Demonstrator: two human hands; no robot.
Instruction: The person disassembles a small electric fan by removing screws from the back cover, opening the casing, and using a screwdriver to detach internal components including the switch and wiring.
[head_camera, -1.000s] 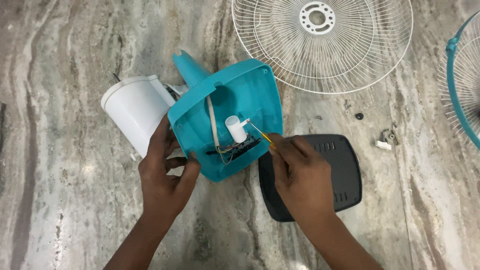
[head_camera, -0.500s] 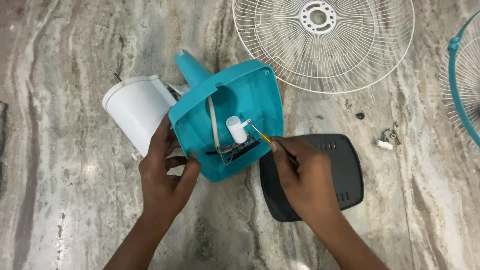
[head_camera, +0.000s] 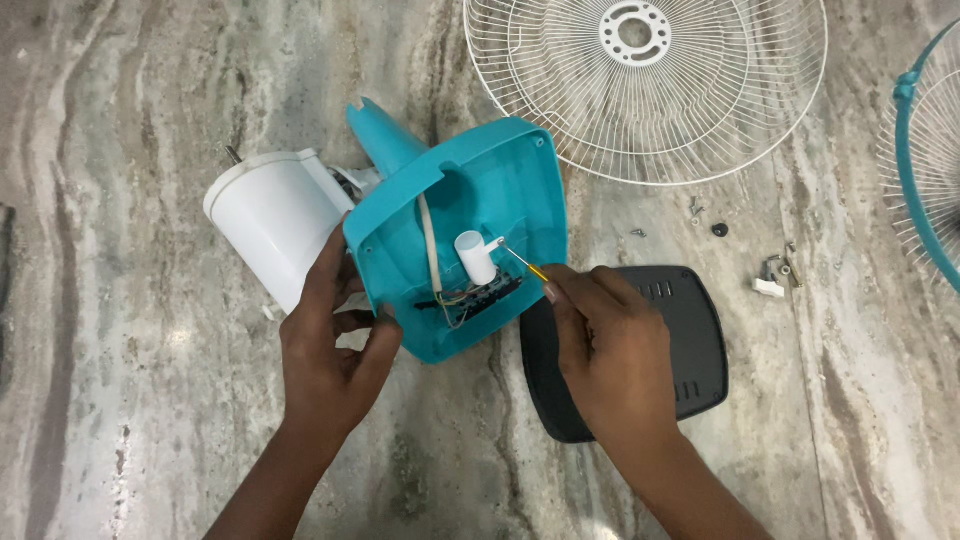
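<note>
Fingers of the left hand (head_camera: 330, 360) clamp the lower-left rim of the upturned teal fan base (head_camera: 465, 235) on the marble floor (head_camera: 120, 140). The right hand (head_camera: 610, 350) pinches a thin screwdriver (head_camera: 525, 264), its tip inside the base beside a white cylinder (head_camera: 474, 256). A black cover plate (head_camera: 690, 340) lies under the right hand.

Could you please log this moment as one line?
left hand: grips teal fan base | right hand: holds screwdriver, tip inside base | black cover: under right hand
</note>
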